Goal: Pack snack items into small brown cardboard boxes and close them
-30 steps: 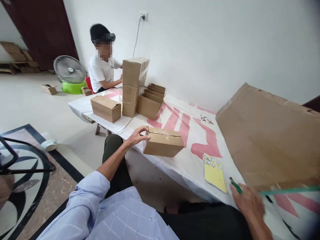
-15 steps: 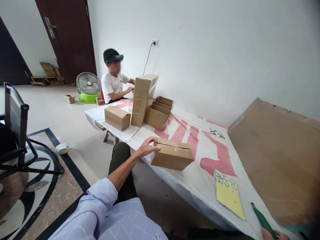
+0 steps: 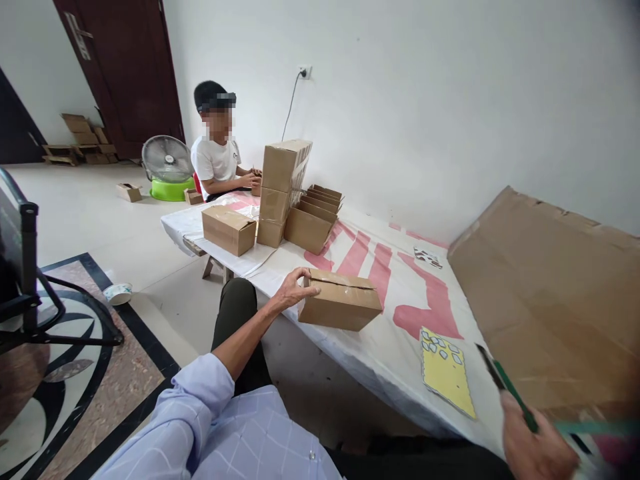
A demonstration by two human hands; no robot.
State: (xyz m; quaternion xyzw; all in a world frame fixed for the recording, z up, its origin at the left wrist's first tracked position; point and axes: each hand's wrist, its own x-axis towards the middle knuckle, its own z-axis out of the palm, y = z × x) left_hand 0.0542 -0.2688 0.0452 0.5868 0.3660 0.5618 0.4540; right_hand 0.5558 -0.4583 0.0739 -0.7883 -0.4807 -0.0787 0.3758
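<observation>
My left hand [image 3: 294, 291] grips the near end of a small taped cardboard box [image 3: 343, 301] that rests on the white and pink table cover [image 3: 380, 267]. My right hand [image 3: 537, 447], at the bottom right, is closed around a green pen-like tool [image 3: 510, 388] pointing up and left. A yellow sticker sheet [image 3: 447, 372] lies just left of that hand. A large flat cardboard sheet [image 3: 545, 293] leans at the right.
At the table's far end, another person sits behind stacked boxes [image 3: 281, 190], a single closed box [image 3: 228, 229] and a row of open boxes [image 3: 313, 217]. A fan [image 3: 167, 160] and flattened cartons [image 3: 80, 137] are on the floor. A black chair frame [image 3: 30, 280] stands at left.
The view shifted up and then down slightly. My right hand dropped almost out of sight, then came back up with the green tool. My left hand stayed on the box.
</observation>
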